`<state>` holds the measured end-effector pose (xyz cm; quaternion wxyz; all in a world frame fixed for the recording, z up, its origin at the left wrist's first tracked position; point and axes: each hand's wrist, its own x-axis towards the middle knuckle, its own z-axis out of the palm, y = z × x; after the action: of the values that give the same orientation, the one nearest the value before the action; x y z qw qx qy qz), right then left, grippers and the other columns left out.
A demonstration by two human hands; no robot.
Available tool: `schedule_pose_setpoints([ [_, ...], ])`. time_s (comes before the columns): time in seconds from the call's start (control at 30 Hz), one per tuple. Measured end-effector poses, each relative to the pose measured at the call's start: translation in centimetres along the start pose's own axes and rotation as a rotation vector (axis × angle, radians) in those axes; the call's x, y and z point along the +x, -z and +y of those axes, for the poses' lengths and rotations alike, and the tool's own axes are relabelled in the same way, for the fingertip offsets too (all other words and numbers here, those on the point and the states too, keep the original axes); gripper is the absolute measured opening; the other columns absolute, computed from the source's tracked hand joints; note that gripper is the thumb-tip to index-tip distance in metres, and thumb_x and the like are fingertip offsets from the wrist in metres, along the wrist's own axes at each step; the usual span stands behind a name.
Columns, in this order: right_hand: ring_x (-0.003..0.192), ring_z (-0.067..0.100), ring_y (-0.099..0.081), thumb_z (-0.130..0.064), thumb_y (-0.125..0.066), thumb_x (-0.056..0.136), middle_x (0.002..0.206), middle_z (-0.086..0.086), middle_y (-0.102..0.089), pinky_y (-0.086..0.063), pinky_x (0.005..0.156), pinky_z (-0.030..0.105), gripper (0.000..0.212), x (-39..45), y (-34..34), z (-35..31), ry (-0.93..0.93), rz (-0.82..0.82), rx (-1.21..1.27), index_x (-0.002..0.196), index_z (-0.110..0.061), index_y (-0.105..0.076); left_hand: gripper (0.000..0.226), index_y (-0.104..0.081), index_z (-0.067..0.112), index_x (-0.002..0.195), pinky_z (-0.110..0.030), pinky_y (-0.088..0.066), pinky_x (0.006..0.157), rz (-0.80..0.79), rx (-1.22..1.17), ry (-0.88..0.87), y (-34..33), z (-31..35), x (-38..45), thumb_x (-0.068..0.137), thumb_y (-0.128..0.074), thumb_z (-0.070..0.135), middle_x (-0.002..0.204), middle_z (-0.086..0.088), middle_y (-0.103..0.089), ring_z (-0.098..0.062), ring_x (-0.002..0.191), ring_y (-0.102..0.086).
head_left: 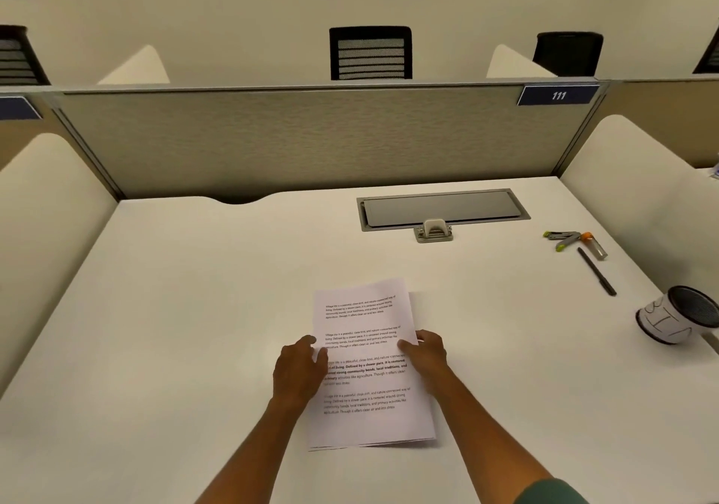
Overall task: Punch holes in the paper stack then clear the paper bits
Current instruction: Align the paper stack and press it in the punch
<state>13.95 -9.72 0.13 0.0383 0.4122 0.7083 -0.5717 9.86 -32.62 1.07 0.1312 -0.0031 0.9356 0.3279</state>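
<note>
Your left hand [301, 371]: it rests on the left edge of the paper stack [369, 367], thumb lying over the printed sheet, fingers curled against the side; you appear to be gripping that edge.
Your right hand [428, 353]: it mirrors the left on the stack's right edge, thumb on top of the page and fingers wrapped at the side, holding the paper.
Paper stack: it lies flat on the worktop [194, 309] between your two hands, slightly skewed, with a second sheet edge showing past the top right corner, so the pages are not yet squared.
Step in hand: judging by the grip on both sides, you are gathering and aligning the sheets; no holes show in the paper.
Hole punch [433, 230]: it sits well beyond your fingers, ahead and a little to the right, just in front of the grey cable tray lid [443, 209].
Next move: square the edges first, then bring the stack and the punch together; that calls for a reach forward, so keep one hand firm on the pages to stop them fanning.
Off to the right of your fingers: a black pen [596, 271], a small green-and-orange tool [568, 238] beyond it, and a tipped-over cup [677, 314] near the worktop's right edge.
</note>
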Motion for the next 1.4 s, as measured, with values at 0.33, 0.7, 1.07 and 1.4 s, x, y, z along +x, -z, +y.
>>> schedule_pose_setpoints([
  [0.33,0.097,0.04,-0.067,-0.001,-0.069,0.085,0.107,0.024,-0.07,-0.052,0.094,0.055,0.019,0.4,0.9,1.0,-0.105,-0.073,0.264,0.103,0.003,-0.068,0.028,-0.067,0.005,0.115,-0.037,-0.054,0.088,0.065,-0.354,0.131,0.7,-0.9,0.7,0.091,-0.064,0.019,0.106,-0.013,-0.072,-0.029,0.09,-0.069],
  [0.7,0.106,0.042,-0.063,0.001,-0.068,0.085,0.12,0.026,-0.063,-0.05,0.094,0.054,0.037,-0.3,1.8,-0.7,-0.244,-0.089,0.562,0.12,0.008,-0.058,0.04,-0.061,0.02,0.074,-0.035,-0.044,0.071,0.007,-0.525,0.194,1.0,-0.7,0.1,0.098,-0.047,0.049,0.076,0.003,-0.061,-0.024,0.079,-0.055],
  [1.07,0.095,0.035,-0.062,0.005,-0.067,0.085,0.12,0.024,-0.063,-0.05,0.094,0.052,0.03,-0.5,1.4,-1.5,-0.218,0.046,0.808,0.114,0.004,-0.062,0.04,-0.063,0.015,0.115,-0.043,-0.057,0.08,-0.236,-1.317,0.435,-1.7,1.5,-1.5,0.092,-0.058,0.048,0.107,-0.014,-0.074,-0.031,0.102,-0.071],
  [1.4,0.106,0.039,-0.062,0.0,-0.068,0.086,0.121,0.019,-0.064,-0.051,0.093,0.055,0.032,-1.6,0.7,-0.5,-0.305,0.234,0.943,0.117,-0.002,-0.062,0.016,-0.066,0.004,0.1,-0.038,-0.06,0.074,-0.226,-1.142,0.37,-4.7,4.8,-3.2,0.093,-0.055,-0.005,0.103,-0.011,-0.073,-0.029,0.095,-0.071],
])
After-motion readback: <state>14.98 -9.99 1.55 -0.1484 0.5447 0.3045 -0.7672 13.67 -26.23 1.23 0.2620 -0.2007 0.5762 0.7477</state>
